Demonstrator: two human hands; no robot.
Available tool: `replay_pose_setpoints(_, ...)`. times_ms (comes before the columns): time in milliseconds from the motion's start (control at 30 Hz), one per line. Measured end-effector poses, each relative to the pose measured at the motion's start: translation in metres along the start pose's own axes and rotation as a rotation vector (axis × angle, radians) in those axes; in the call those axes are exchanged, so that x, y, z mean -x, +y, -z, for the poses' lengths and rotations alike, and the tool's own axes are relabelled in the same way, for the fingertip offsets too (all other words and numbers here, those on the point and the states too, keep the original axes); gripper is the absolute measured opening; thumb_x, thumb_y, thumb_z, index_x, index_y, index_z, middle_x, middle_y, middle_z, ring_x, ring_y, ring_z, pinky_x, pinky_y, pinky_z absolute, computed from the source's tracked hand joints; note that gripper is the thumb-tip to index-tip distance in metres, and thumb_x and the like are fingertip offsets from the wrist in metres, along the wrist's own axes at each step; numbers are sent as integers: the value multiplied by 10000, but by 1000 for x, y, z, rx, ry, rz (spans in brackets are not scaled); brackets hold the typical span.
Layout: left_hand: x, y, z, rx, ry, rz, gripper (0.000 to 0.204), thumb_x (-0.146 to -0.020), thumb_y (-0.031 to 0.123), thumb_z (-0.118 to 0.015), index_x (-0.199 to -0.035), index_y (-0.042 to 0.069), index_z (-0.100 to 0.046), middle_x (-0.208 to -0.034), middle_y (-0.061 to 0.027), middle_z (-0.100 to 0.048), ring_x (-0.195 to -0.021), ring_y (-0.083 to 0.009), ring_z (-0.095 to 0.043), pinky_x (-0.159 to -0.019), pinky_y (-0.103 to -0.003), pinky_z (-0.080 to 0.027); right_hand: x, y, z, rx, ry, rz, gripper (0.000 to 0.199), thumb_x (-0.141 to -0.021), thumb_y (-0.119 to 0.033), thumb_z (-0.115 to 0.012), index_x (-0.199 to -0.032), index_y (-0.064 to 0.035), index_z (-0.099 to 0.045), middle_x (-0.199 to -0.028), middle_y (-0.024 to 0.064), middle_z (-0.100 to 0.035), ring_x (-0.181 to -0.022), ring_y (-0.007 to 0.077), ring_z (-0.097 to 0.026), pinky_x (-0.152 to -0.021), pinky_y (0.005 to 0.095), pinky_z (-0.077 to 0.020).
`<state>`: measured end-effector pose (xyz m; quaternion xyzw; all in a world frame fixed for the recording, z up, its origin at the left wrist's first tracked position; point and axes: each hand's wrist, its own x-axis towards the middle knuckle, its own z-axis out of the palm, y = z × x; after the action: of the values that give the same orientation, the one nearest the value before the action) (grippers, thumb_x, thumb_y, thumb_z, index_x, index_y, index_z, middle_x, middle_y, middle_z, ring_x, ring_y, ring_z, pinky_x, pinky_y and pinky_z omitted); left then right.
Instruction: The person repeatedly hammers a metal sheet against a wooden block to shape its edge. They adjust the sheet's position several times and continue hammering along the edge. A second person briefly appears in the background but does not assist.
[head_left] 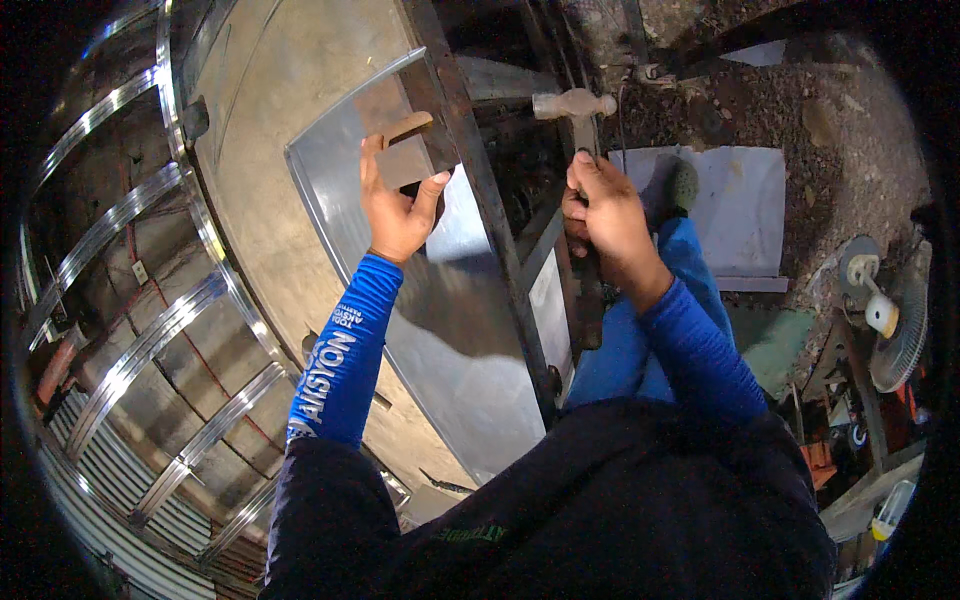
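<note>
My left hand [398,218] grips a small bent piece of sheet metal [405,163] between thumb and fingers, over a larger metal sheet [470,395]. Part of the small piece folds up toward my fingertips; its underside is hidden. Along the right side of the large sheet runs a dark steel bar [492,215], close to my left thumb. In my right hand [620,220] is a ball-peen hammer [577,104], its fingers wrapped round the handle. The hammer's head is raised to the right of the bar, apart from the small piece.
A tan board [285,70] lies under the large sheet. Shiny metal framing [215,240] stands at the left. Beside my legs, a pale flat sheet [745,205] lies on the rough ground. A fan [905,320] is at the far right, with tools and clutter below it.
</note>
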<state>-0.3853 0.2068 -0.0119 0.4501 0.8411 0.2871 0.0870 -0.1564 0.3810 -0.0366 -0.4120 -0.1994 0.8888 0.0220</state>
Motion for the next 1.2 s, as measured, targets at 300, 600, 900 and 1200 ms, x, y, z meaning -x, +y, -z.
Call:
replay_pose_setpoints(300,-9,17,-2,-1,74,104,691,-842,361,-852,-1352,-19,-585,-1424,-212,-545,-1300,-372,-515,-1104,-453,-412,-12,-30,5,-144,89,145,338,-1091,-441,-430,-988,-129,-508,-637,-22,-390,-466,96,-371,-422,300,-358)
replay_pose_setpoints(600,-9,11,-2,-274,0,29,471,-897,385,-772,-1194,26,-702,-1446,-206,-549,-1284,-396,-453,-1124,-491,-337,-11,-44,19,-251,148,181,320,-1090,-432,-451,-976,-140,-515,-635,-34,-401,-475,94,-368,-449,286,-333)
replay_pose_setpoints(900,-19,32,-7,25,147,169,567,-832,342,-861,-1253,11,-675,-1410,-155,-566,-1306,-347,-435,-1112,-449,-371,-14,-42,44,-200,169,140,315,-1075,-426,-443,-965,-137,-504,-626,-21,-408,-479,124,-378,-476,340,-346)
replay_pose_setpoints(1200,-6,3,-5,-97,-14,113,546,-919,423,-751,-1283,26,-662,-1549,-224,-472,-1514,-382,-329,-1248,-574,-99,-30,8,0,-265,1,156,216,-1035,-349,-543,-945,-153,-535,-659,-19,-458,-509,137,-434,-471,334,-368)
